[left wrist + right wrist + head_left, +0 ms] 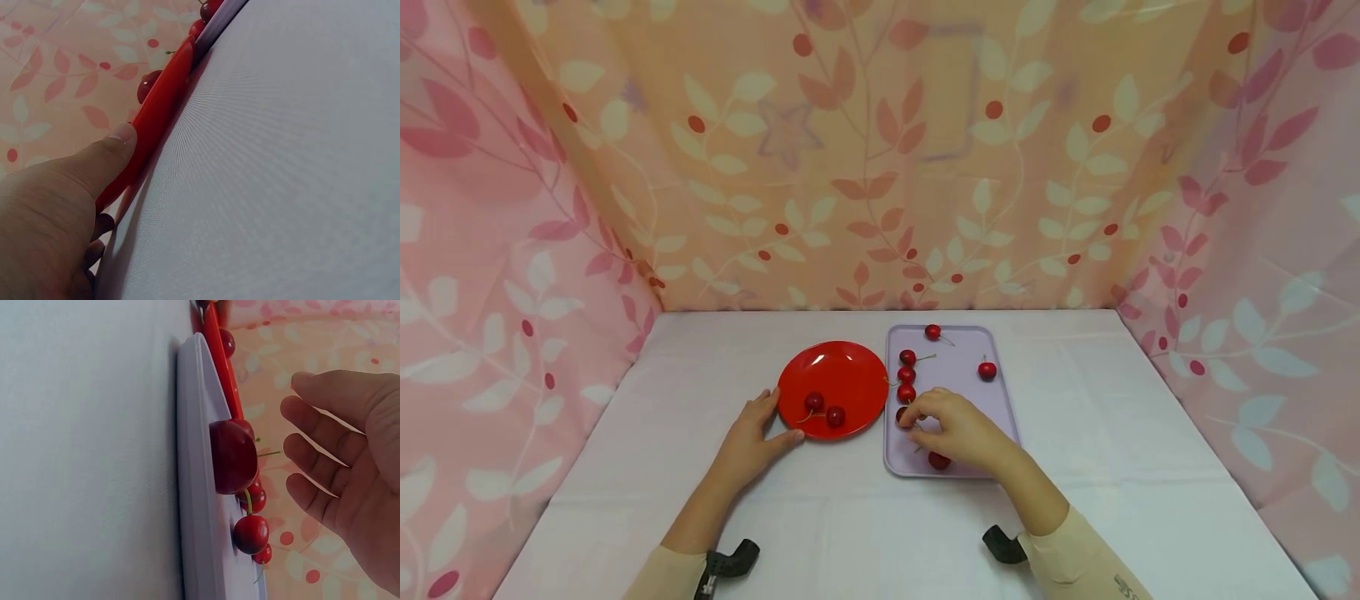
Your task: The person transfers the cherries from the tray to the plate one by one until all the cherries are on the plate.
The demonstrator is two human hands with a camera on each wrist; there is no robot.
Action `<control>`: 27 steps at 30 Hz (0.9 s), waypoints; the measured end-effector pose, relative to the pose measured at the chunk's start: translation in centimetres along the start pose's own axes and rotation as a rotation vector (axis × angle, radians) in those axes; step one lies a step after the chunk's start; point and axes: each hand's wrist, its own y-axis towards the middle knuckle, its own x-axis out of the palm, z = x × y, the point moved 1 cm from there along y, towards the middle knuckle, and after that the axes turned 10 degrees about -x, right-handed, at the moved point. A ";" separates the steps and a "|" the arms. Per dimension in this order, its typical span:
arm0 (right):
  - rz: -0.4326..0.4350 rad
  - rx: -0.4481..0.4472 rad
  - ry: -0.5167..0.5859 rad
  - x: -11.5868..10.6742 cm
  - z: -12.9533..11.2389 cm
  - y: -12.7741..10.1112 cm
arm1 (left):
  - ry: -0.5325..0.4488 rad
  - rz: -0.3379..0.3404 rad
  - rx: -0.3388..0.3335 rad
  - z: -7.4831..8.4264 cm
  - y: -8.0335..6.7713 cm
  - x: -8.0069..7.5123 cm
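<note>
Left hand (751, 440) rests on the white tablecloth (1150, 467) at the near-left rim of the red plate (842, 371); thumb and fingertips touch the rim, fingers mostly straight, nothing held; the left wrist view shows the thumb (106, 156) pressed on the plate edge (164, 100). Two cherries (824, 409) lie on the plate, near its front, just beside each other.

Right hand (958, 429) hovers over the near-left part of the lilac tray (958, 350); fingers bent downward toward a cherry at the tray's left edge (901, 413), fingertips at or just above it; contact not clear from the head view. The right wrist view shows the fingers (325, 450) spread and loosely curved, apart from the nearest cherry (232, 456), gripping nothing.

Tray sits just right of the plate, edges touching or nearly so. On it: a column of cherries along the left side (907, 375); one at the far edge (932, 332); one alone toward the right (987, 371); one at the near edge, partly hidden under the right hand (938, 460).

Leaf-print pink and orange curtain (880, 150) surrounds the table on three sides.
</note>
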 end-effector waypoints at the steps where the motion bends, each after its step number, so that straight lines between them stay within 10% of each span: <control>1: -0.006 0.008 -0.001 0.0 0.1 0.0 | 0.001 0.000 0.001 0.0 0.0 0.0; 27: -0.136 -0.011 -0.252 1.6 1.6 -0.6 | -0.002 0.006 0.007 0.1 -0.1 0.1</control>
